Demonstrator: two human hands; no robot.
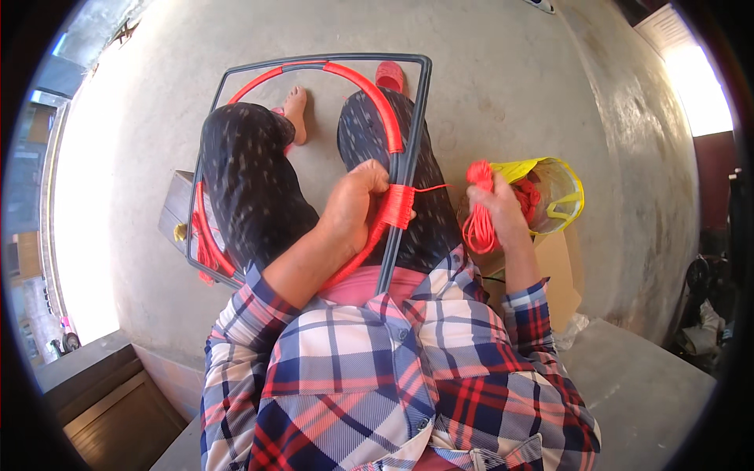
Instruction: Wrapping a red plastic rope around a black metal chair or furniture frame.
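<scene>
Across my thighs rests a dark rectangular metal frame (pixel 330 57) with a ring (pixel 377 98) inside it, largely covered in red-orange cord. My left hand (pixel 353 200) is closed around the ring and the frame's right side, beside a band of tightly wound cord (pixel 399 206). From that band a single strand runs right to a hank of red-orange cord (pixel 481 216), which my right hand (pixel 499 204) grips. More cord wrapping (pixel 206 243) shows at the ring's lower left.
A yellow-rimmed bag (pixel 580 196) with more red cord stands on the right, near a cardboard box (pixel 556 271). A grey box-like block (pixel 177 206) is by my left knee. One pink clog (pixel 389 76) is on the concrete floor (pixel 503 86); a wooden panel (pixel 118 412) sits lower left.
</scene>
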